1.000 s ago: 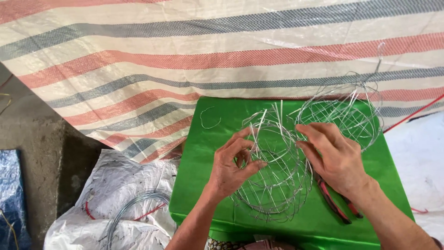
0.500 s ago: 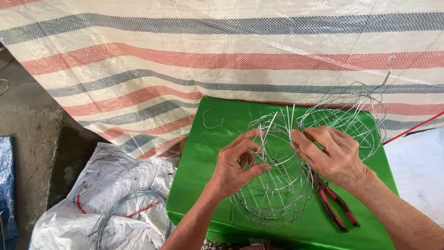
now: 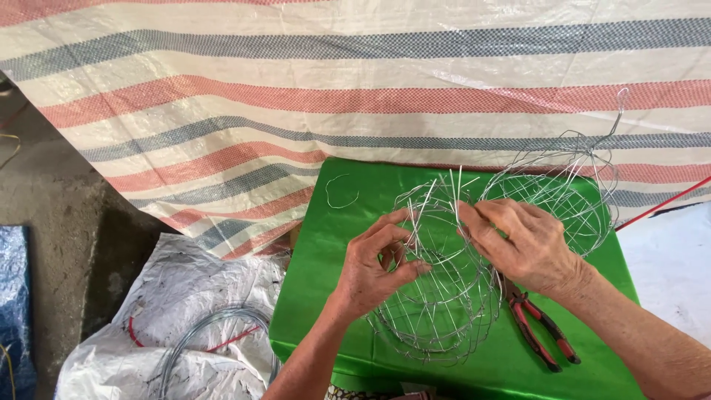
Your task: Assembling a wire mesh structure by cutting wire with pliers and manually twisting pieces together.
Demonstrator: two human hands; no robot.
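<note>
A round cage of thin silver wire rests on a green cloth-covered table. My left hand pinches one of its upright wires near the top. My right hand grips the wires at the cage's upper right. Loose wire ends stick up between the two hands. A second wire cage lies just behind my right hand. Red-and-black pliers lie on the cloth under my right forearm.
A short curved wire scrap lies at the table's far left. A striped red, grey and white tarp hangs behind. A white sack with a coil of wire sits on the floor at left.
The view has shifted so the table sits further right. Both hands stay on the wire cage, with the fingers working slightly on the upright wires.
</note>
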